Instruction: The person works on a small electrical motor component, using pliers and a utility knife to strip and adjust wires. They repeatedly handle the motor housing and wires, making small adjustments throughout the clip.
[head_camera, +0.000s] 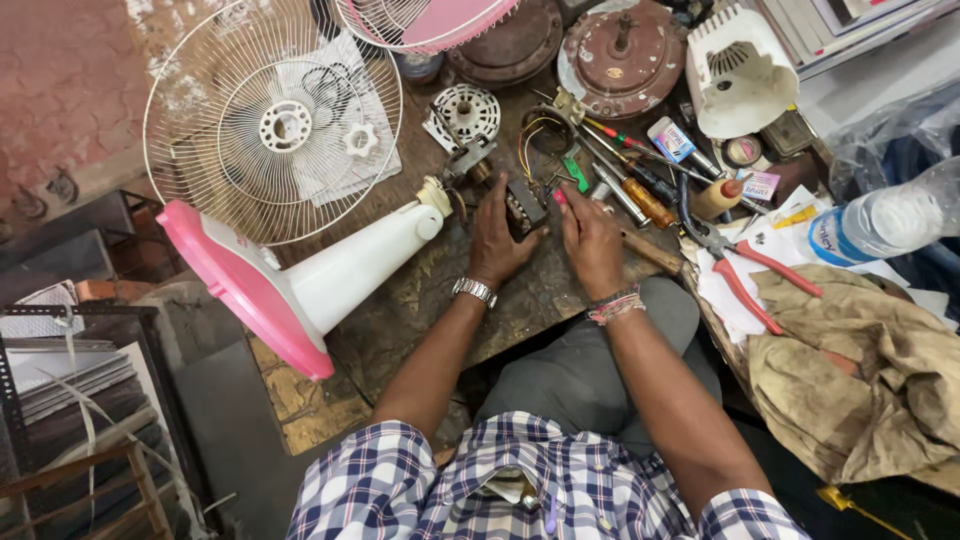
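While both forearms reach toward 12 o'clock across the worktop (420, 300), the small motor core (524, 208) sits between the hands. Left hand (497, 240) lies nearer, fingers curled about the core's 9 o'clock side. Right hand (592, 240) rests at its 3 o'clock, fingers bent; whether they grip anything cannot be told. Red-handled pliers (745, 275) lie further off at 3 o'clock.
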